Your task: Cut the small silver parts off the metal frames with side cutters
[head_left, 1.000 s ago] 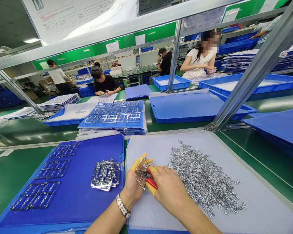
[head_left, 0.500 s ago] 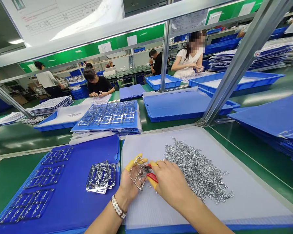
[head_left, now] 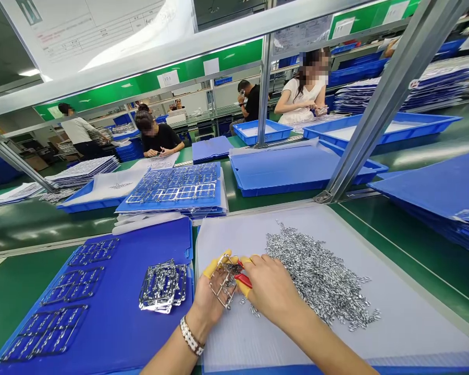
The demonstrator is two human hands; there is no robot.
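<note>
- Counter (head_left: 8,291), green, carries everything that we have in front of us.
- White sheet (head_left: 398,323) covers the near side of our counter toward the right, its far edge by the foot of a metal post (head_left: 352,125).
- Blue board (head_left: 117,317) lies left of it, the board's right edge just beside the sheet's left edge.
- Pile of small metal pieces (head_left: 316,276) spreads from near the sheet's far edge toward its middle, beyond our right hand.
- Three frame panels (head_left: 72,285) line the board's left edge in a row, apart from one another.
- Our right hand (head_left: 271,286), over the sheet, has its grip closed around red-handled pliers.
- Our left hand (head_left: 209,297), above the sheet's left edge, has its grip around one metal frame; yellow covers show on our fingers.
- Stack of frames (head_left: 162,286) sits near the board's right edge, its layers unevenly turned.
- Metal frame (head_left: 220,297) stands tilted across our left palm.
- Red-handled pliers (head_left: 243,280) point at the frame; we cannot tell whether their tips touch it.
- Loose pieces (head_left: 254,311) lie on the sheet just below our right hand.
</note>
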